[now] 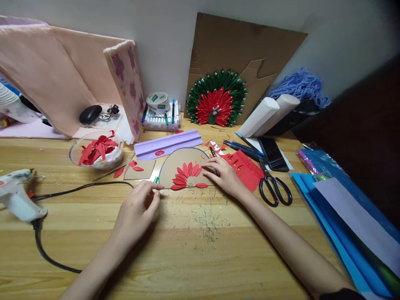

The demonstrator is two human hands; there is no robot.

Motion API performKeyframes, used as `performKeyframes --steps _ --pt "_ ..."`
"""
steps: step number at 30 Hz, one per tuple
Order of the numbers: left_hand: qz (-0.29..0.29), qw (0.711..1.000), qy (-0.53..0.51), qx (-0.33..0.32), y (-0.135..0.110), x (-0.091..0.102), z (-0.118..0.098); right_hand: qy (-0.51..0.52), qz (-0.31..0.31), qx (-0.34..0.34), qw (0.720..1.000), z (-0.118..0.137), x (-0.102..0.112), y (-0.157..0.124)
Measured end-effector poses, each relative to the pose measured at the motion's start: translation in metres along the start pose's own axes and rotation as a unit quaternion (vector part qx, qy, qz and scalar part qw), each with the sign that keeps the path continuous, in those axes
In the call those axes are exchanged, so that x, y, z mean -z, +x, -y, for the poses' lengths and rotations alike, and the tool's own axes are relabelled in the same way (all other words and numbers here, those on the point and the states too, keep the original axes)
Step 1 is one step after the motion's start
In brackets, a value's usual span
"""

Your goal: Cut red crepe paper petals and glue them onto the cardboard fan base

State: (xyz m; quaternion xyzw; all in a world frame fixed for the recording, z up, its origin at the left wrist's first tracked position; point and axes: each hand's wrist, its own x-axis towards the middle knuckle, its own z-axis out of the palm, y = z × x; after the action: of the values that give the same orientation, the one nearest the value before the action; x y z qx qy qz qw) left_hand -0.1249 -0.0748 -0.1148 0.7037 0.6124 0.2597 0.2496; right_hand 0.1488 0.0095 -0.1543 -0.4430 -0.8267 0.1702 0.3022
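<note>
A cardboard semicircle (170, 168) with a blue-marked curved edge lies flat on the table. Red paper petals (185, 171) fan around its lower middle, and a single petal (201, 185) lies at the lower right. My left hand (137, 212) is curled, with its index finger and thumb at the cardboard's lower left corner. Just beyond those fingertips shows a small green piece (156, 179). My right hand (223, 174) rests on the cardboard's right side, fingers stretched and apart, near the petals. Cut red paper (246, 168) lies beside it.
Scissors (275, 187), a cutter (242, 148) and a phone (273, 154) lie at right. A glue gun (20, 193) with a cord sits at left near a bowl of red scraps (117, 154). Behind are purple crepe paper (168, 144), markers (159, 121) and a peacock-like paper fan (239, 93).
</note>
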Motion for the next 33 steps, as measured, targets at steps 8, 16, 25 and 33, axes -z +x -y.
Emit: performKeyframes --steps 8,16,25,33 --pt "0.012 1.0 -0.014 -0.014 0.0 -0.006 -0.001 0.03 0.062 0.05 0.996 -0.006 0.001 0.017" --pt "0.037 0.994 -0.046 -0.09 0.033 -0.016 -0.054 0.044 0.047 0.09 0.994 0.022 0.032 0.02" --pt "-0.067 0.979 -0.104 -0.159 0.056 -0.006 -0.096 0.002 -0.06 0.183 0.981 0.061 0.075 0.024" --pt "0.026 0.977 -0.2 -0.065 0.055 0.002 -0.105 0.111 -0.058 0.105 0.987 0.074 0.078 0.023"
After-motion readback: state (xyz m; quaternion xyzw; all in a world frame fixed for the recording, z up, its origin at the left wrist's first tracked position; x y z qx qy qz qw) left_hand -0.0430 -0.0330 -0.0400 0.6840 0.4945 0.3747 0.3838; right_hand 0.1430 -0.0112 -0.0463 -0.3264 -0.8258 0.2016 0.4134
